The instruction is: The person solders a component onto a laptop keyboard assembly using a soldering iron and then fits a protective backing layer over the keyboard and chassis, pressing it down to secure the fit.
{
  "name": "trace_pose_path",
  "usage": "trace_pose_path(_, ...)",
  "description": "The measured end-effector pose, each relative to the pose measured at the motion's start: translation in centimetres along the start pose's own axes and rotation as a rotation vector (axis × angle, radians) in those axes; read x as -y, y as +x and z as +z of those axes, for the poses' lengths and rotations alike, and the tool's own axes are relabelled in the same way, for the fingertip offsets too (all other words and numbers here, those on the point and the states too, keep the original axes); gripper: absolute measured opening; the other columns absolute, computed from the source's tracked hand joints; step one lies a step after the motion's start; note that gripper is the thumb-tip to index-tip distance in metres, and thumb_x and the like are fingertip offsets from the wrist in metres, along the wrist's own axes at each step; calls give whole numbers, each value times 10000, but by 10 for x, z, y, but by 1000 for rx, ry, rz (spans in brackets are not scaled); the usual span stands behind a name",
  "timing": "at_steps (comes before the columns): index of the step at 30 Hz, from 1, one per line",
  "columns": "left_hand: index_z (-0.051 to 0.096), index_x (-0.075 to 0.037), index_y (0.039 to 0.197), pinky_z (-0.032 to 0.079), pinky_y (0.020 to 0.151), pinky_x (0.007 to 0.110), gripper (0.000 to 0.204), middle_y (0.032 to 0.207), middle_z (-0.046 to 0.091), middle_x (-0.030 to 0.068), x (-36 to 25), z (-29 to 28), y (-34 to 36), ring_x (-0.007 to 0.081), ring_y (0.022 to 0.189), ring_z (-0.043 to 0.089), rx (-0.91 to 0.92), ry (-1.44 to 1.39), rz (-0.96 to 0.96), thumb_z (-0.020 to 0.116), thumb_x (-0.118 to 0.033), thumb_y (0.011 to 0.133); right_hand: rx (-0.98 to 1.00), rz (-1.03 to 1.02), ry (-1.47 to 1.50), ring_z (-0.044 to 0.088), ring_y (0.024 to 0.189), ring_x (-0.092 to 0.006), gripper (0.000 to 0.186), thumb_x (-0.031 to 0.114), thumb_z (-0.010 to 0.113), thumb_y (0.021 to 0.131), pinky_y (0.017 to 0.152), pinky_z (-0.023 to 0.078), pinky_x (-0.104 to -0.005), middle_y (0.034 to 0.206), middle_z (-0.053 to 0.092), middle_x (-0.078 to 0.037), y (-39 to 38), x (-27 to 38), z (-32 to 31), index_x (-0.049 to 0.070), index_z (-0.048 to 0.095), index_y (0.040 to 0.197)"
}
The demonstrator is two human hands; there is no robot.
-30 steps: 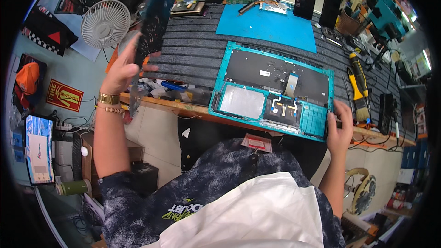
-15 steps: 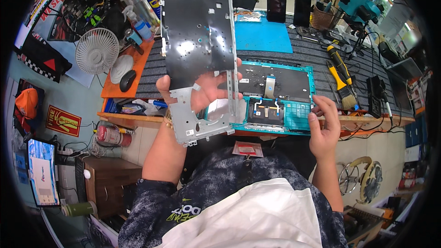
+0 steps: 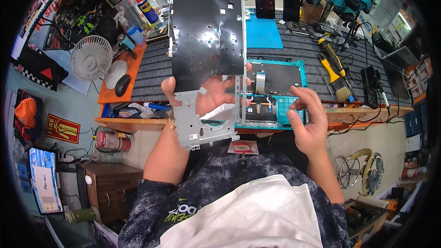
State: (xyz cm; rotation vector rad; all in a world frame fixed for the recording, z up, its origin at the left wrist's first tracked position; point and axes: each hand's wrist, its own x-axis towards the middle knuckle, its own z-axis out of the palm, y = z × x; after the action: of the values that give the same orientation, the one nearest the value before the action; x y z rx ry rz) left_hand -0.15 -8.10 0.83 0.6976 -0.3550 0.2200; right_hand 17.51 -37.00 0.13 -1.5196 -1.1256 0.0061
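My left hand grips a large laptop keyboard plate, held up above the bench's front edge. Shiny black film with small holes covers its upper part; bare silver metal with a rounded cutout forms the lower end. The thumb is at the plate's left edge and the fingers reach behind it to the right edge. Partly hidden behind it lies a teal laptop shell with a black panel, a touchpad unit and a pale ribbon cable. Over the shell's near right corner hovers my right hand, fingers apart, holding nothing.
A blue mat and two dark phone-like slabs lie farther back. To the right are a yellow-handled brush, a screwdriver and a soldering iron. A white fan and a black mouse stand left. An open drawer runs below.
The plate and my left hand have shifted a little right in the view, covering more of the laptop shell. My right hand has moved left, over the shell's corner.
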Motion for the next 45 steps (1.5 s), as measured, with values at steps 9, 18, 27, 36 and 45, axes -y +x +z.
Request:
trace_pose_path(9, 368, -131, 1844, 492, 1211, 827, 1271, 1800, 372, 425, 8, 21, 5, 611, 1598, 483, -24, -81, 50, 882, -738, 853, 59, -4, 12, 699, 982, -185, 600, 68, 854, 969, 902, 558, -350, 1358, 767, -141, 3, 4, 3, 17, 727, 1553)
trace_pose_path(18, 410, -99, 1823, 512, 1228, 766, 1238, 1790, 430, 397, 11, 22, 10, 591, 1605, 496, 32, -28, 64, 883, -687, 843, 264, 338, 324, 740, 1068, -165, 720, 125, 829, 1076, 938, 563, -333, 1270, 790, -125, -3, 11, 20, 4, 516, 1714)
trace_pose_path(27, 429, -7, 1790, 358, 1394, 628, 1230, 1804, 485, 290, 22, 20, 24, 436, 1665, 507, 13, 288, 55, 947, -528, 804, 279, 431, 652, 699, 1145, -142, 539, 132, 680, 1205, 962, 589, -329, 1290, 757, -108, 22, 17, 38, -30, 485, 1681)
trace_pose_path(36, 581, 2, 1633, 575, 1132, 369, 717, 1511, 724, 65, 17, 33, 23, 163, 1289, 699, -73, 766, 30, 918, -234, 1046, 116, 537, 579, 515, 578, -74, 269, 270, 609, 1260, 543, 423, -246, 771, 578, 31, 43, 8, 27, 29, 717, 1204)
trace_pose_path(45, 560, 67, 1683, 568, 1225, 436, 800, 1581, 714, 213, -45, 17, 3, 291, 1441, 713, -156, 990, 89, 694, -540, 1179, -18, 481, 448, 458, 571, -64, 300, 308, 606, 1262, 526, 383, -252, 790, 511, 31, 77, -2, -45, 24, 691, 1214)
